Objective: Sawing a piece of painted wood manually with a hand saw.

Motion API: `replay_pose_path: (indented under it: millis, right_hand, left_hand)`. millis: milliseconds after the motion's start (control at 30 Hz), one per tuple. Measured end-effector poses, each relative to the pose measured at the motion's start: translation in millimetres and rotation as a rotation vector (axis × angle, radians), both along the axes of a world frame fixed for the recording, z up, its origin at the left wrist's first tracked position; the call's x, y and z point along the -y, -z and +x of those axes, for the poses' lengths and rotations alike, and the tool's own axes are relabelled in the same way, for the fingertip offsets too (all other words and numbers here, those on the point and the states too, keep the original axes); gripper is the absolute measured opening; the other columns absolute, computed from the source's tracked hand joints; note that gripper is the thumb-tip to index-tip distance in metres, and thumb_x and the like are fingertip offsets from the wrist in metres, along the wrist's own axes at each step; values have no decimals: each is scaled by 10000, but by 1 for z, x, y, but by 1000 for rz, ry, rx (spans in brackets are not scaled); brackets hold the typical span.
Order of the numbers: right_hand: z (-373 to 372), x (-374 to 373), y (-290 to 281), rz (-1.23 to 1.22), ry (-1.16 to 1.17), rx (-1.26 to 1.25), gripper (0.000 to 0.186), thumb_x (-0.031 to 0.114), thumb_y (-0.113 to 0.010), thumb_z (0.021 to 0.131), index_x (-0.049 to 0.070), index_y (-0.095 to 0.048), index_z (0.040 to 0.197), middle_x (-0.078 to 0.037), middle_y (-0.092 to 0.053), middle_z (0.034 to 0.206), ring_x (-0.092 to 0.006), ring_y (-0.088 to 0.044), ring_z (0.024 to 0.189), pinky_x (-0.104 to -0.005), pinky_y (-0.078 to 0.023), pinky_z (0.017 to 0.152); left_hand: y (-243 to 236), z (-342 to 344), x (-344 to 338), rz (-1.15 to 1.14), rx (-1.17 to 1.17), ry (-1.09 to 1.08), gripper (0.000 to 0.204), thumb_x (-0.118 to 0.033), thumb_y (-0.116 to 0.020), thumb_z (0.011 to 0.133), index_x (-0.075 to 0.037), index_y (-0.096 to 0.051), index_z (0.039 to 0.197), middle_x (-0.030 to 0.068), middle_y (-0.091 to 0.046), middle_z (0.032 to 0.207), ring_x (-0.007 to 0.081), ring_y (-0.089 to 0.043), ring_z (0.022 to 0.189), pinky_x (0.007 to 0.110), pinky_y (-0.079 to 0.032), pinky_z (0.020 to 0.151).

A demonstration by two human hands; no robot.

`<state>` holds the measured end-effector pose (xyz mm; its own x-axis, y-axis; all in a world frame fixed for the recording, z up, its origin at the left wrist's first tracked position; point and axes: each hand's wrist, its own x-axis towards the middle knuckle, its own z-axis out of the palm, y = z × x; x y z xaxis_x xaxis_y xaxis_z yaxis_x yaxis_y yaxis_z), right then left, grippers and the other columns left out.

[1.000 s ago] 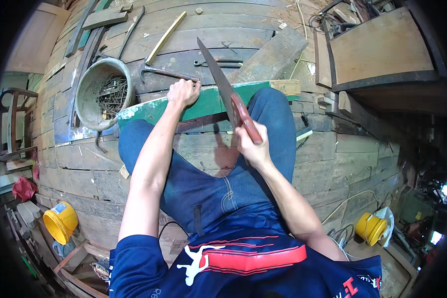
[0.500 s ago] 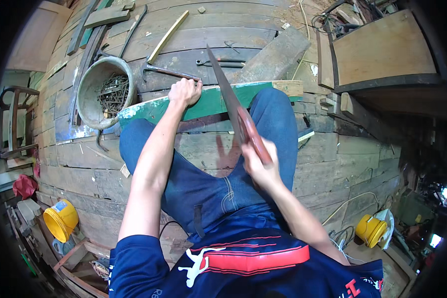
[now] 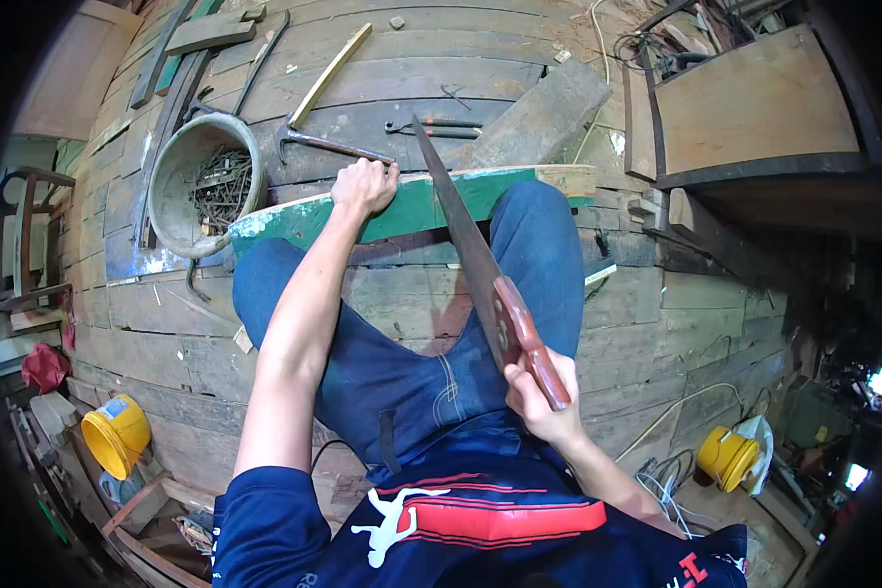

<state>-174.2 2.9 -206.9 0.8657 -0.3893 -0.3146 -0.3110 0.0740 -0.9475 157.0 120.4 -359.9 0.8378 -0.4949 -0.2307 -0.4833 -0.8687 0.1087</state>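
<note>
A green painted wooden plank (image 3: 412, 208) lies across my knees on the plank floor. My left hand (image 3: 365, 185) presses down on its top edge, fingers curled over it. My right hand (image 3: 537, 402) grips the reddish wooden handle of a hand saw (image 3: 465, 240). The saw blade crosses the green plank just right of my left hand, its tip pointing away from me. The handle is drawn back close to my body.
A metal bowl of nails (image 3: 206, 186) stands at the left. A hammer (image 3: 328, 145) and pliers (image 3: 431, 125) lie beyond the plank, beside a thick grey board (image 3: 544, 113). Yellow containers (image 3: 116, 434) (image 3: 727, 458) sit at both lower sides. A wooden box (image 3: 755, 108) stands at the upper right.
My right hand has pulled the saw back toward my body, so the blade has slid backward across the green plank. My left hand has stayed on the plank.
</note>
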Motion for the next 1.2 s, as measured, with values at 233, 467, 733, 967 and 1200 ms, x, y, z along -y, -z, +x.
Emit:
replay_pose_path:
  millis: [233, 467, 733, 967, 1200]
  right_hand:
    - [89, 15, 58, -103, 49, 24, 135, 68, -594, 822, -33, -530, 760, -122, -494, 611, -191, -485, 546, -356, -410, 549]
    - [1, 9, 5, -67, -46, -29, 234, 27, -589, 823, -52, -620, 1041, -67, -524, 657, -132, -521, 630, -303, -448, 620]
    - [20, 22, 16, -112, -126, 19, 148, 32, -584, 835, -44, -593, 962, -67, -500, 624, -152, -484, 568, -323, -419, 569]
    - [57, 33, 56, -105, -35, 110, 94, 66, -589, 834, -13, -557, 792, -10, -463, 595, -105, -461, 582, -306, -385, 541]
    - [14, 38, 2, 28, -101, -63, 73, 30, -582, 806, -30, -582, 848, -25, -497, 629, -106, -463, 598, -285, -396, 565]
  left_hand:
    - [10, 2, 24, -55, -38, 24, 564, -487, -409, 956, -11, -711, 951, 255, -677, 964, 421, -672, 886, 485, -533, 816]
    - [-7, -2, 10, -51, -32, 1, 543, -448, -399, 959, -11, -719, 918, 253, -681, 953, 421, -674, 882, 491, -529, 820]
    - [4, -3, 3, -85, -3, 16, 463, -355, -431, 918, 9, -709, 855, 277, -675, 907, 435, -676, 841, 498, -540, 795]
    - [4, -4, 23, -102, 41, 86, 438, -326, -439, 894, 10, -698, 786, 297, -661, 824, 453, -669, 770, 514, -548, 722]
    - [2, -6, 2, -38, 49, 4, 426, -322, -456, 880, 4, -719, 801, 281, -677, 864, 427, -687, 806, 490, -553, 764]
